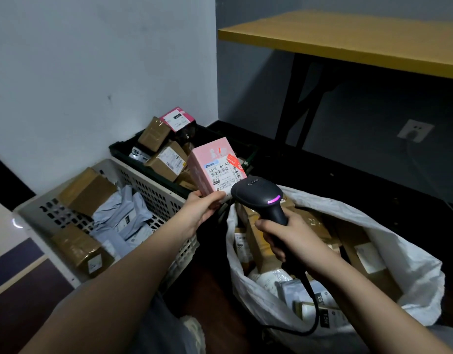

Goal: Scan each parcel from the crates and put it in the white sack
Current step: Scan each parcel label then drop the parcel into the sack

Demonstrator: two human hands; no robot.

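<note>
We have a pink box (215,167) held up in the air between the crates and the sack, its printed label turned toward us. Our left hand (202,209) pinches it by the lower corner, thumb on the label face and fingers behind. Just beside it, our right hand (289,238) is wrapped around the handle of the black scanner (261,198), whose head points at the label and shows a purple light on top. Its cord (313,310) loops down across the mouth of the white sack (389,241), which lies open below the right hand and already holds a number of parcels.

To the left, the white crate (154,190) holds brown boxes and grey mailers; behind it, the dark crate (123,149) is piled with more boxes.

What could go wrong, as we judge it: the grip on one corner is thin, so the box could tip or slip. The scanner's head covers the label's lower edge, and so close it may miss the barcode. The cord could also snag on parcels in the sack.
</note>
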